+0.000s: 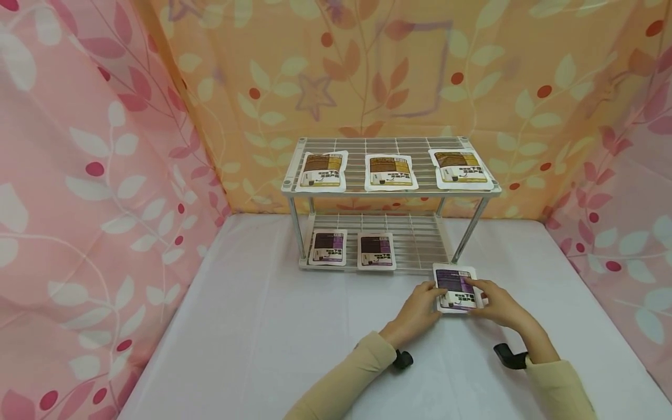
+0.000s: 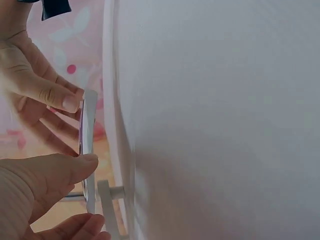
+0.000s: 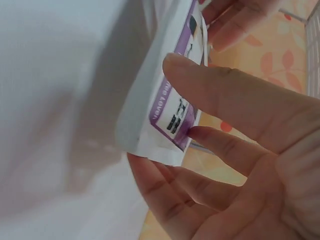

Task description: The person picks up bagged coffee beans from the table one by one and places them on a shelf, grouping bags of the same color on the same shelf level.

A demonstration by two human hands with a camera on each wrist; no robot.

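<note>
Between both hands is a white packet [image 1: 455,289] with a purple printed label, held above the table just in front of the rack's lower right corner. My left hand [image 1: 418,312] pinches its left edge, thumb on one side and fingers on the other. On the opposite edge, my right hand [image 1: 501,304] grips the packet with thumb and fingers. In the left wrist view the packet [image 2: 87,145] appears edge-on, off the white cloth. The right wrist view shows the purple label on the packet [image 3: 170,110] and its shadow on the cloth.
A two-tier white wire rack [image 1: 420,233] stands at the table's back. Two purple-label packets, one left [image 1: 328,247] and one middle [image 1: 376,252], lie on its lower shelf. Three brown-and-yellow packets [image 1: 391,172] lie on top. Floral curtains [image 1: 336,70] surround the white-covered table [image 1: 236,350].
</note>
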